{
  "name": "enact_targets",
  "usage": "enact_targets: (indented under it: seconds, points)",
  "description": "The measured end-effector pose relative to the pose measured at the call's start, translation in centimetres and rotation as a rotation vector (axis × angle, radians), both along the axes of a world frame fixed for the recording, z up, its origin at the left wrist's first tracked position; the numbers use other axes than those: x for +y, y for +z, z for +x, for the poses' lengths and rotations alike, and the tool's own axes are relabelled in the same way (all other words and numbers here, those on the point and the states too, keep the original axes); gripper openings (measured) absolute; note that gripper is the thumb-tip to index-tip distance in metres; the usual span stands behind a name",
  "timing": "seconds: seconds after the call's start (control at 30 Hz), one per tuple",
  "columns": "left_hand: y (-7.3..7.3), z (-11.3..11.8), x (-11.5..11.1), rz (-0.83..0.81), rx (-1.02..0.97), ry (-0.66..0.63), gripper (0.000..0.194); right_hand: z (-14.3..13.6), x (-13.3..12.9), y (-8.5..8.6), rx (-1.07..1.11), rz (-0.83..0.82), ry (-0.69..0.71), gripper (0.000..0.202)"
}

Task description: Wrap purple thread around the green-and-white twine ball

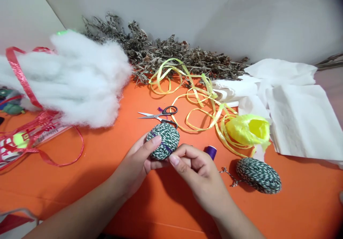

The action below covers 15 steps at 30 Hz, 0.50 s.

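My left hand [143, 151] is wrapped round a rounded green-and-white knitted piece [166, 139], its thumb on top. Purple stitches cross the face of this piece. Against its lower right edge, the thumb and forefinger of my right hand [197, 167] are pinched together; whatever is between them is too small to make out. Just beyond the piece lie black-handled scissors [158, 115], partly open, with a bit of purple thread by them. A spool of purple thread [210, 152] sits past my right hand. To the right rests a second green-and-white knitted oval [258, 175] with a loose yarn tail.
White stuffing [88, 78] is heaped at the left, above a red net bag [29, 133]. Yellow ribbon [193, 123] trails in loops to a yellow roll [246, 130]. Dried plant stems [171, 53] line the wall. White paper sheets [305, 117] cover the right side of the orange table [88, 174].
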<state>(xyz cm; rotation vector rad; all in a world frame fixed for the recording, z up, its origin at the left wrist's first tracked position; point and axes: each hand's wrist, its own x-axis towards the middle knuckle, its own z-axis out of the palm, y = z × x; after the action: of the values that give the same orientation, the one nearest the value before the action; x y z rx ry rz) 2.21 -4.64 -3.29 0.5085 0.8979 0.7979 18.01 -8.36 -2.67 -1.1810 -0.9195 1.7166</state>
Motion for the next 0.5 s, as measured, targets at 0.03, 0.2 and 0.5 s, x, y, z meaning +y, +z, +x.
enact_targets:
  seconds: [0.03, 0.2, 0.5]
  points:
    - [0.01, 0.04, 0.01, -0.008, 0.0, 0.002, 0.038, -0.01, 0.0, -0.03, 0.005, -0.002, -0.003, 0.028]
    - [0.11, 0.08, -0.06, -0.014, 0.007, -0.019, 0.041, -0.13, -0.01, 0.02, 0.048, 0.0, -0.013, 0.024]
    - [0.7, -0.06, -0.08, -0.027, 0.174, -0.112, 0.052, -0.21, 0.28, 0.09, 0.06, 0.077, -0.044, 0.02]
